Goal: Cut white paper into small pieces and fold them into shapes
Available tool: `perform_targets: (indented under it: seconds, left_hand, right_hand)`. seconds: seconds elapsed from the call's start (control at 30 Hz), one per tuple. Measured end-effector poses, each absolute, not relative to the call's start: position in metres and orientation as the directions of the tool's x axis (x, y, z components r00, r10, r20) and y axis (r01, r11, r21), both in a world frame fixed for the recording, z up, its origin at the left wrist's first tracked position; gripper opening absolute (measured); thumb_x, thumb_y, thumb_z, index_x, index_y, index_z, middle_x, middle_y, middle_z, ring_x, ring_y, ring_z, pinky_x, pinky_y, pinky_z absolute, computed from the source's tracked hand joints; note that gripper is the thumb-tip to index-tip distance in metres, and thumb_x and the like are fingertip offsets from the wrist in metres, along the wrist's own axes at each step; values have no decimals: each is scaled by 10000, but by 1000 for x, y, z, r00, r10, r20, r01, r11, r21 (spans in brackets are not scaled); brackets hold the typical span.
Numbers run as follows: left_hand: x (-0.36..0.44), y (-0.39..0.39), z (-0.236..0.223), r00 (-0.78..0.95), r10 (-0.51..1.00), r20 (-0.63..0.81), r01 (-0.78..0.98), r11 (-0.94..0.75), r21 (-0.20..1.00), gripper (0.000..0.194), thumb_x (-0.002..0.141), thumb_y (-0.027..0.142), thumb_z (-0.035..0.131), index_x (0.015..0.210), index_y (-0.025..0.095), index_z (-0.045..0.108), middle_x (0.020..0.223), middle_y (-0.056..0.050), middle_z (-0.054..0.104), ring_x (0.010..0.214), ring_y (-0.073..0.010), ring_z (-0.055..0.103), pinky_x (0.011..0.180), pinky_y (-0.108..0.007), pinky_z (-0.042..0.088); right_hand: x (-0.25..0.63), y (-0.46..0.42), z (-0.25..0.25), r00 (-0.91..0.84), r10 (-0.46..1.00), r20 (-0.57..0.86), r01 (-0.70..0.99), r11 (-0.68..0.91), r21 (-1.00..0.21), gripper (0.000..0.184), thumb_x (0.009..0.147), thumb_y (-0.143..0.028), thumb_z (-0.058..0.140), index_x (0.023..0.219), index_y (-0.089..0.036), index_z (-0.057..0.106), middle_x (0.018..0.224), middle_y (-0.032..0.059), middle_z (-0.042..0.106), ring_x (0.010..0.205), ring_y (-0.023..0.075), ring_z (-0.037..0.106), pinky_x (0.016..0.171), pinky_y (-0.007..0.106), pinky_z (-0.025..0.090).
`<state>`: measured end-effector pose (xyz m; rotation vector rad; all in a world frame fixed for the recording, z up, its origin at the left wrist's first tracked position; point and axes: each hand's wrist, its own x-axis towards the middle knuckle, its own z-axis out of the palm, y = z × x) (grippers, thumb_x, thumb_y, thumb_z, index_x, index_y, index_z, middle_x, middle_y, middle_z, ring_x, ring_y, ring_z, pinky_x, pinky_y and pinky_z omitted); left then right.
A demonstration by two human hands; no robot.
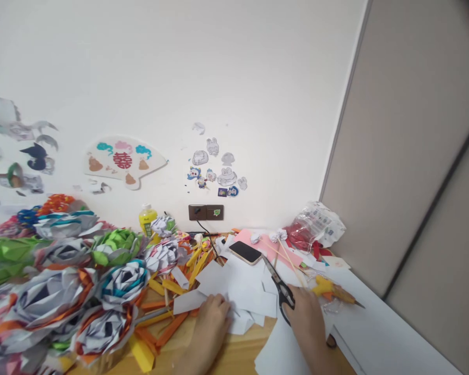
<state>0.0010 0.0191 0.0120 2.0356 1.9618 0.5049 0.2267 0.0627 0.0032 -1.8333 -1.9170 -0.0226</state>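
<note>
My right hand [307, 316] is closed around the black handles of a pair of scissors [278, 285]. The blades point up and left, towards a phone [245, 252] with a dark screen. Over loose white paper pieces [248, 291] at the front of the desk, my left hand [214, 319] has its fingers curled downward. One white paper strip [188, 301] sticks out to its left, touching or very near the fingers. The fingertips are hidden, so whatever they may hold cannot be made out. Beyond the right hand lies a yellow hot glue gun [330, 289].
Large folded paper flowers [58, 297] pile up on the left. Orange and yellow paper strips [168, 328] litter the wooden desk [238, 351]. A yellow bottle [147, 219] stands by the wall, near a socket [206, 212] with a black cable. Clear plastic packaging [316, 224] sits back right.
</note>
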Motion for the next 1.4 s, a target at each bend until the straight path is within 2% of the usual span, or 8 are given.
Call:
perform_targets:
  seconds: [0.23, 0.43, 0.53, 0.67, 0.8, 1.07, 1.23, 1.4]
  left_hand:
    - [-6, 24, -14, 13, 969, 247, 826, -150, 543, 232, 747, 103, 459, 807, 189, 666, 841, -58, 639, 849, -201, 541, 772, -285, 377]
    - [-15, 29, -28, -14, 980, 196, 619, -146, 772, 299, 675, 133, 498, 903, 168, 687, 898, -81, 682, 853, -215, 591, 798, -301, 421]
    - [-20, 32, -29, -46, 988, 146, 511, -102, 853, 321, 646, 156, 518, 919, 156, 687, 857, -71, 698, 794, -209, 605, 760, -299, 447]
    - [-29, 37, -23, -70, 992, 105, 340, -75, 937, 345, 627, 247, 587, 942, 141, 678, 901, -81, 700, 820, -216, 613, 770, -304, 462]
    - [-43, 40, -16, -124, 984, 126, 305, -83, 949, 347, 617, 312, 614, 911, 138, 678, 837, -74, 704, 739, -215, 619, 698, -305, 481]
    - [-50, 34, -15, -170, 868, 466, 679, -240, 693, 194, 676, 301, 588, 772, 188, 714, 909, -127, 675, 932, -283, 566, 873, -395, 409]
    - [-26, 26, -19, -19, 964, 266, 544, -213, 811, 235, 759, 299, 504, 867, 204, 689, 899, -74, 694, 859, -217, 606, 796, -299, 450]
    - [-21, 28, -18, -64, 996, 69, 236, -52, 970, 293, 697, 374, 553, 818, 135, 671, 735, -50, 688, 614, -177, 597, 567, -255, 455]
  right_hand:
    - [236, 67, -2, 30, 960, 277, 992, 6, -128, 342, 759, -148, 578, 1099, -134, 614, 977, 124, 633, 923, 282, 530, 769, 336, 392]
    - [221, 53, -1, 78, 937, 340, 994, -99, 47, 398, 785, -34, 465, 1122, -187, 611, 907, 154, 625, 879, 301, 540, 683, 358, 387]
    - [214, 51, 2, 116, 914, 390, 987, -150, 57, 440, 787, 34, 390, 1089, -187, 623, 1042, 180, 574, 865, 283, 550, 674, 351, 385]
    - [203, 56, 5, -54, 939, 340, 973, 126, -192, 338, 780, -2, 431, 968, -167, 658, 990, 132, 587, 915, 246, 543, 784, 322, 382]
    - [183, 68, -1, -324, 913, 249, 758, 408, -509, 264, 705, -48, 547, 902, -177, 663, 914, 54, 611, 928, 187, 538, 797, 228, 383]
    - [159, 73, -11, -395, 856, 334, 693, 517, -503, 184, 737, -27, 499, 736, -168, 617, 803, 29, 601, 826, 165, 525, 734, 227, 367]
    - [159, 64, -11, -414, 848, 329, 585, 526, -618, 167, 783, -105, 446, 753, -178, 593, 716, 14, 590, 702, 159, 536, 648, 236, 378]
    - [156, 65, -14, -419, 854, 308, 161, 404, -901, 164, 774, -261, 457, 788, -168, 591, 713, 24, 595, 661, 163, 562, 622, 250, 432]
